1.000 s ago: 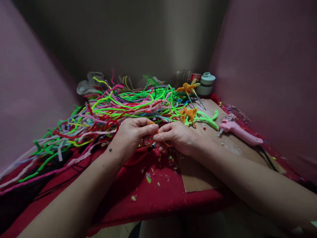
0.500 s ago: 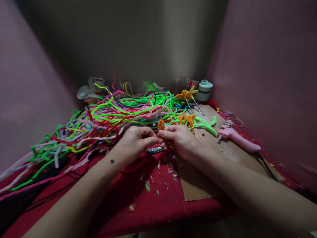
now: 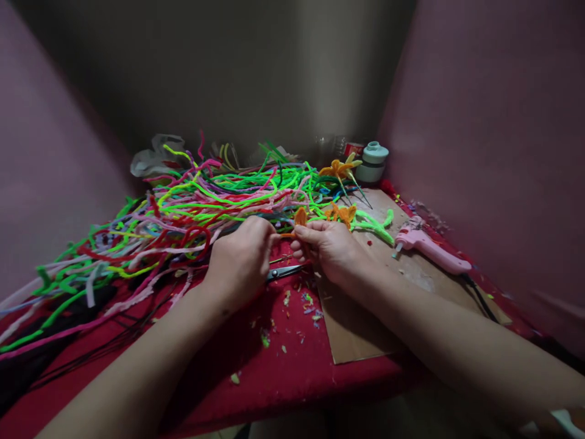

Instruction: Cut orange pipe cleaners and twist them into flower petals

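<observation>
Between my two hands runs a short stretch of orange fuzzy stem (image 3: 287, 235). My left hand (image 3: 244, 256) is closed on its left end, knuckles up. The thumb and fingers of my right hand (image 3: 326, 244) pinch the other end, where an orange petal-shaped loop (image 3: 300, 217) stands above the fingertips. Just beyond my right hand lie orange fuzzy pieces (image 3: 342, 213) on the cardboard. Scissors (image 3: 284, 272) rest on the red cloth below my hands, their tips partly hidden by my right hand.
A large heap of coloured fuzzy stems (image 3: 219, 195) spreads behind and left. On the right, a pink glue gun (image 3: 429, 247) lies on cardboard (image 3: 356, 329). Orange and yellow flowers (image 3: 339, 169) and a pale green jar (image 3: 372, 163) are at the back. Scraps dot the red cloth (image 3: 274, 390).
My left hand has turned knuckles up and drawn slightly away from my right, exposing the orange stem between them. The view has shifted a little, and more of the scissors shows.
</observation>
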Demonstrator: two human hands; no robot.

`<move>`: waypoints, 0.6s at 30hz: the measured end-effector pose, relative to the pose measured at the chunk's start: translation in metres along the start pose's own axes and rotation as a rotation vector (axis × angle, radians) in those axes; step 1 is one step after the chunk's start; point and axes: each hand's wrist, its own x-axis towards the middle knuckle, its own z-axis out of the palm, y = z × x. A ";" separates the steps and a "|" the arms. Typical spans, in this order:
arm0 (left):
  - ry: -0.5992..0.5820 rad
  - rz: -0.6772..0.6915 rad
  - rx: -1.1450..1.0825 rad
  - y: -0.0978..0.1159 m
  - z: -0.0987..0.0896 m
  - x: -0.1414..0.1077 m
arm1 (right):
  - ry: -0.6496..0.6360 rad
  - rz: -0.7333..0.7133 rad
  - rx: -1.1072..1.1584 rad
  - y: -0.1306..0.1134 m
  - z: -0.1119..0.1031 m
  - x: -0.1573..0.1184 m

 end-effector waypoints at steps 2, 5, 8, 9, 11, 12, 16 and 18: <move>0.003 -0.266 -0.400 -0.002 -0.002 0.004 | -0.033 0.003 0.110 0.000 -0.001 0.002; -0.027 -0.557 -0.889 -0.003 -0.002 0.009 | -0.058 -0.008 0.276 0.000 -0.002 0.003; -0.207 -0.536 -1.076 0.001 0.002 0.007 | -0.101 -0.010 0.312 0.003 -0.001 0.001; -0.258 -0.523 -1.114 0.005 0.004 0.005 | -0.127 -0.017 0.303 0.004 -0.001 0.001; -0.290 -0.542 -1.166 0.012 0.006 0.003 | -0.173 -0.028 0.280 0.007 0.001 -0.001; -0.280 -0.563 -1.171 0.015 0.006 0.001 | -0.186 -0.032 0.275 0.008 0.002 -0.001; -0.220 -0.573 -1.128 0.020 0.008 -0.001 | -0.225 -0.054 0.259 0.013 0.004 -0.002; -0.212 -0.551 -1.129 0.020 0.008 -0.001 | -0.235 -0.076 0.248 0.014 0.005 -0.001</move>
